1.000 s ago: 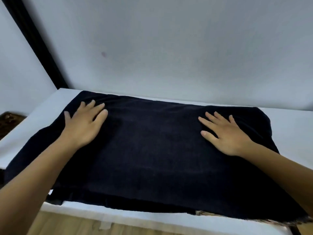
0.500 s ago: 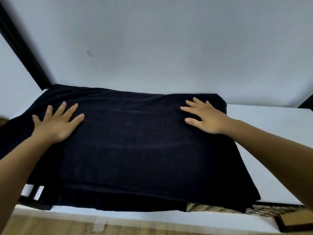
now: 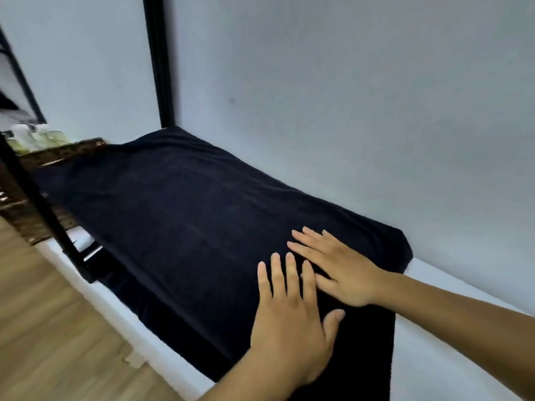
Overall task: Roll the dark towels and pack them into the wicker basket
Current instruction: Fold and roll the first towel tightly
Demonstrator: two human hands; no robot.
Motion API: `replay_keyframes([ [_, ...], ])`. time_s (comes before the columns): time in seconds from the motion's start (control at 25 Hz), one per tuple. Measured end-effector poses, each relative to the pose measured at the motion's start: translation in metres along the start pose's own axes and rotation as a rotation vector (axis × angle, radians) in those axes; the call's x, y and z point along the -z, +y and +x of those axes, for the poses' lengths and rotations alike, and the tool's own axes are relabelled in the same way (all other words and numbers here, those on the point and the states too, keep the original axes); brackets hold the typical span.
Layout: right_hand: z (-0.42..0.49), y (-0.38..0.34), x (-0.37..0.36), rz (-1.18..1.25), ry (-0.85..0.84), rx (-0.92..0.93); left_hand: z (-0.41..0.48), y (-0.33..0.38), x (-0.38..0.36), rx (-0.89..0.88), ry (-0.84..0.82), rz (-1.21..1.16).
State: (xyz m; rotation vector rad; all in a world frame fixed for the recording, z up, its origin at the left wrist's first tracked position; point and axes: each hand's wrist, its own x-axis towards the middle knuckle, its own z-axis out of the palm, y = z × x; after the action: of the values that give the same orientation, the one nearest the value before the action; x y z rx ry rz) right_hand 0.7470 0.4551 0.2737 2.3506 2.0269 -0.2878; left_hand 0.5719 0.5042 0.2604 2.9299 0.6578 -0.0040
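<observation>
Dark towel (image 3: 188, 212) spread flat on white shelf (image 3: 434, 357), mid-frame. Left hand (image 3: 289, 322) and right hand (image 3: 344, 270) both pressed flat on it at lower right, fingers straight, gripping nothing. Reckon it's soft, floppy, non-slippy; I'd pinch its lower-right edge and start roll there. Wicker basket (image 3: 66, 149) upper left.

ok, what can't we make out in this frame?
Head view:
- wicker basket: mostly hidden by the dark towel and black post; inside unseen.
- pale items near it: too blurred to identify.
- towel's near end: cut off by the bottom edge, partly under the left hand and right hand.
</observation>
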Motion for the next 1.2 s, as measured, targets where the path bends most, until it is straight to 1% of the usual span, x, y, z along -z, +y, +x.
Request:
replay_keyframes([
  [0.04, 0.001, 0.010, -0.002, 0.057, 0.021, 0.033, 0.003, 0.002, -0.005, 0.042, 0.015, -0.002],
  [0.12, -0.001, 0.037, 0.000, 0.179, 0.019, 0.108, 0.003, -0.001, -0.003, 0.069, 0.014, 0.004],
  [0.2, -0.014, 0.072, -0.001, 0.152, 0.029, 0.160, -0.005, 0.002, -0.002, 0.128, 0.022, 0.005],
  [0.24, -0.021, 0.092, -0.003, 0.118, 0.058, 0.179, -0.010, 0.015, 0.003, 0.193, 0.029, 0.017],
  [0.32, -0.032, 0.124, -0.008, 0.118, 0.143, 0.196, -0.015, 0.052, 0.000, 0.261, 0.087, 0.009],
  [0.36, -0.037, 0.133, -0.009, 0.153, 0.171, 0.194, -0.017, 0.068, -0.006, 0.305, 0.074, 0.025],
  [0.4, -0.042, 0.137, -0.009, 0.185, 0.183, 0.189, -0.019, 0.084, -0.012, 0.307, 0.007, 0.040],
  [0.48, -0.061, 0.139, -0.011, 0.212, 0.192, 0.209, -0.030, 0.102, -0.029, 0.296, -0.088, -0.030],
  [0.52, -0.071, 0.140, -0.017, 0.226, 0.207, 0.249, -0.033, 0.103, -0.031, 0.322, -0.092, -0.049],
  [0.56, -0.080, 0.141, -0.021, 0.230, 0.229, 0.310, -0.038, 0.102, -0.033, 0.355, -0.046, -0.061],
  [0.64, -0.090, 0.145, -0.019, 0.203, 0.257, 0.427, -0.039, 0.106, -0.037, 0.341, 0.189, 0.048],
  [0.68, -0.089, 0.146, -0.015, 0.180, 0.279, 0.470, -0.037, 0.109, -0.037, 0.338, 0.216, 0.096],
  [0.72, -0.086, 0.146, -0.010, 0.150, 0.315, 0.511, -0.035, 0.113, -0.039, 0.361, 0.200, 0.145],
  [0.76, -0.082, 0.144, -0.007, 0.108, 0.365, 0.558, -0.032, 0.117, -0.041, 0.392, 0.148, 0.191],
  [0.84, -0.069, 0.140, -0.006, -0.036, 0.455, 0.665, -0.026, 0.118, -0.032, 0.439, 0.068, 0.202],
  [0.88, -0.063, 0.135, -0.006, -0.103, 0.463, 0.689, -0.025, 0.117, -0.027, 0.448, 0.076, 0.191],
  [0.96, -0.053, 0.133, -0.001, -0.151, 0.424, 0.662, -0.025, 0.112, -0.023, 0.378, 0.104, 0.232],
  [1.0, -0.048, 0.137, 0.003, -0.147, 0.389, 0.620, -0.026, 0.108, -0.008, 0.336, 0.043, 0.201],
  [1.04, -0.047, 0.141, 0.005, -0.122, 0.335, 0.572, -0.027, 0.101, 0.006, 0.284, -0.032, 0.122],
  [1.08, -0.046, 0.146, 0.007, -0.066, 0.266, 0.529, -0.027, 0.092, 0.020, 0.276, -0.040, 0.027],
  [1.16, -0.042, 0.156, 0.018, 0.045, 0.158, 0.501, -0.032, 0.068, 0.039, 0.314, -0.075, -0.132],
  [1.2, -0.038, 0.159, 0.023, 0.085, 0.142, 0.496, -0.036, 0.057, 0.045, 0.313, -0.100, -0.228],
])
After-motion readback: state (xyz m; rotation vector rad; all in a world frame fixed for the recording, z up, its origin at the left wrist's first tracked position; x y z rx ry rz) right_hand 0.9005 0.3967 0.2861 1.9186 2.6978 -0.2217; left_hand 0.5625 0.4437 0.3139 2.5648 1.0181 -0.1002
